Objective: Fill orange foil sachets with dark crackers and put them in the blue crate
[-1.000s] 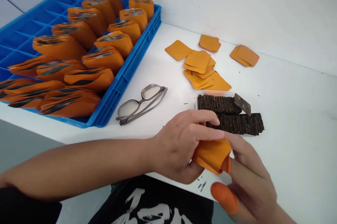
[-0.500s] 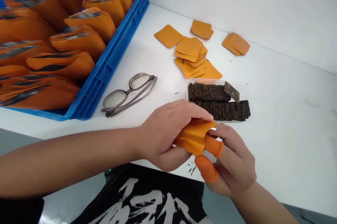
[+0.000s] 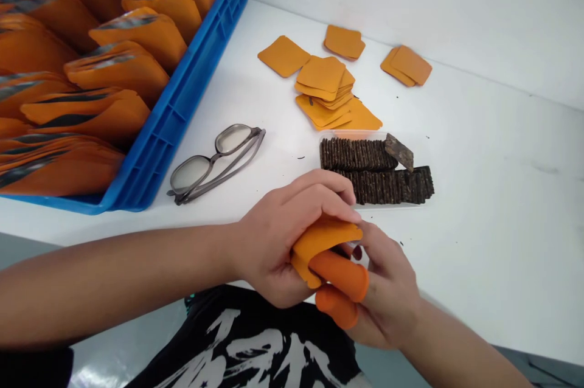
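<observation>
My left hand (image 3: 283, 230) is wrapped round an orange pouch (image 3: 319, 242), whose mouth bows open toward the right. My right hand (image 3: 383, 284) wears orange finger covers on its thumb and one finger. The covered finger reaches into the pouch's mouth, while the covered thumb is just below it. Whether my right fingers hold anything inside is hidden. Just beyond my hands, a clear tray (image 3: 325, 134) holds two rows of thin dark brown pieces (image 3: 360, 154), with one piece (image 3: 399, 152) lying askew on top at the right.
Grey-framed glasses (image 3: 214, 163) lie left of my hands. A blue crate (image 3: 182, 96) full of upright orange pouches stands at the left. Loose flat orange pouches (image 3: 323, 75) are spread behind the tray, with two smaller piles near the wall. Dark crumbs dot the white table (image 3: 493, 211).
My right hand has moved left, its covered finger deeper in the pouch's mouth. The pouch is bent wider open. The whole view has shifted slightly.
</observation>
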Demonstrator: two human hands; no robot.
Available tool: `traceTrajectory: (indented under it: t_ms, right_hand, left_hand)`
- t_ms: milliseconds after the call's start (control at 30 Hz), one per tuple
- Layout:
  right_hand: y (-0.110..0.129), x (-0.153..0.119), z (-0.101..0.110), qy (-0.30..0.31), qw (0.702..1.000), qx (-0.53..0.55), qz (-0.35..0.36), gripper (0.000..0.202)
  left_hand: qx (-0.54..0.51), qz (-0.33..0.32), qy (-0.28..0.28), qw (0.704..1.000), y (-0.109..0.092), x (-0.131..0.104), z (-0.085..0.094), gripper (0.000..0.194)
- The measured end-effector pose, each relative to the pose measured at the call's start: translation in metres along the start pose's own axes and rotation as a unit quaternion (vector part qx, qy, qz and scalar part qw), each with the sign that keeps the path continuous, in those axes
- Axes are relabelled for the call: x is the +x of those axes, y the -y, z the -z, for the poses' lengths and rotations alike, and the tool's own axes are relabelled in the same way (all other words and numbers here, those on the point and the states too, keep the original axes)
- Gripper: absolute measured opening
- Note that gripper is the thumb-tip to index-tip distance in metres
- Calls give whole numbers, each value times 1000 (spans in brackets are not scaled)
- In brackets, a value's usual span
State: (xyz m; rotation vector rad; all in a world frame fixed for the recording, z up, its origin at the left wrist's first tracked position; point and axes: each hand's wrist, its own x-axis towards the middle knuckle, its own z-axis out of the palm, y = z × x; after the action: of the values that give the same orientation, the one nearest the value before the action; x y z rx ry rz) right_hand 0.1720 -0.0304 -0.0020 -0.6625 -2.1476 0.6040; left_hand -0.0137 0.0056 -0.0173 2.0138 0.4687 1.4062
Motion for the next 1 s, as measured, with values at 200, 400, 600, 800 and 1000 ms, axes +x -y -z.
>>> traceTrajectory:
  t_ms: [200,400,600,800,1000]
  right_hand:
    - [-4,2,16,-17,997,-52,47,24]
    - [-7,5,21,-7,995,-78,63,30]
    - [-13,5,14,-12,993,-106,49,31]
    - [-16,5,12,-26,993,-98,62,26]
    - [-17,6,12,-50,991,-78,95,19]
  left_hand:
    - [-30,26,-9,999,-6,1,-1,27]
    - [16,29,11,999,-2,2,0,27]
    - [50,23,-27,998,2,-1,-2,33]
    - [27,94,-27,995,-5,-1,1,30]
    - [28,29,-39,998,-1,0,-1,30]
